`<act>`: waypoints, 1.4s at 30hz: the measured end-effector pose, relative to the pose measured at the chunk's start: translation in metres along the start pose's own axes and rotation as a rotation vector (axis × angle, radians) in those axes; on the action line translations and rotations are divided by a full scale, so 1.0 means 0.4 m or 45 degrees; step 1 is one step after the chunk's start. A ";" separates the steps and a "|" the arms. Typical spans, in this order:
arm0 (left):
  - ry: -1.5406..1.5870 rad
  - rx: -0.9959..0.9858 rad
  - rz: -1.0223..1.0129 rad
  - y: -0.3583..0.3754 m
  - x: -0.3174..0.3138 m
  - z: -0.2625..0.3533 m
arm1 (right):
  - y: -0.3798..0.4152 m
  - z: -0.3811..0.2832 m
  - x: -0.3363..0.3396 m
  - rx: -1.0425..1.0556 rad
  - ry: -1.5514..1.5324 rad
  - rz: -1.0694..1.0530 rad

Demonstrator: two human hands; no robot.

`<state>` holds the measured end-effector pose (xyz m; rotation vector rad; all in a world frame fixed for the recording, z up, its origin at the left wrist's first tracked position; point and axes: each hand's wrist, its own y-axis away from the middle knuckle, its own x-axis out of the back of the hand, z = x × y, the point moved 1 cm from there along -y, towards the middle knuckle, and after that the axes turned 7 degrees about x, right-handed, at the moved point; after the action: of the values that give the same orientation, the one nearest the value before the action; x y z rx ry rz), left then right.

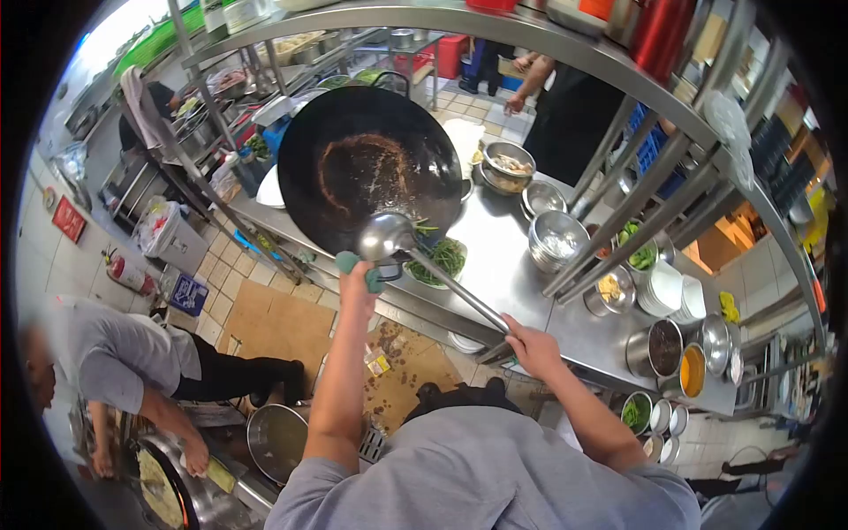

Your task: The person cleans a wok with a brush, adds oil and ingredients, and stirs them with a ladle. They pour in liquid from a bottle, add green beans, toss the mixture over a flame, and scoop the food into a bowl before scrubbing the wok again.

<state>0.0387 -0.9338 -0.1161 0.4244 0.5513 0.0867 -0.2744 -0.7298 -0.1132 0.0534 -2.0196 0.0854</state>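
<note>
A large black wok (291, 150) is tipped up over the steel counter, its inside stained with brown residue. My left hand (358, 281) is closed around the wok's near handle with a green cloth (347, 261) in the grip. In my right hand (533, 347) is the long handle of a steel ladle (386, 236). The ladle's bowl is at the wok's near rim; a few green strands show beside it. Below the rim sits a dish of cut green vegetables (444, 263), partly hidden by the ladle and wok.
Steel bowls (558, 237), white bowls (662, 290) and a pot of dark sauce (658, 347) stand on the right of the counter (495, 225). A steel shelf (424, 22) runs overhead. A co-worker (132, 353) bends over a pan at the lower left; another person (565, 115) stands opposite.
</note>
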 end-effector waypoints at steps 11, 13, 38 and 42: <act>0.037 0.183 -0.062 0.065 0.136 0.005 | -0.078 0.076 0.278 -0.017 0.267 -0.005; 0.115 0.059 -0.010 0.040 0.099 -0.055 | -0.106 -0.016 0.195 -0.224 0.181 -0.068; 0.271 -0.071 0.123 0.183 0.100 -0.045 | 0.152 0.074 0.169 -0.138 -1.222 -0.099; 0.678 0.113 0.422 0.604 0.085 -0.220 | 0.102 0.160 0.133 -0.105 -1.268 -0.265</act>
<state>0.0293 -0.6750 -0.1005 0.5811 1.0073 0.5050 -0.3582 -0.6945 -0.0948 0.3019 -2.9909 -0.1979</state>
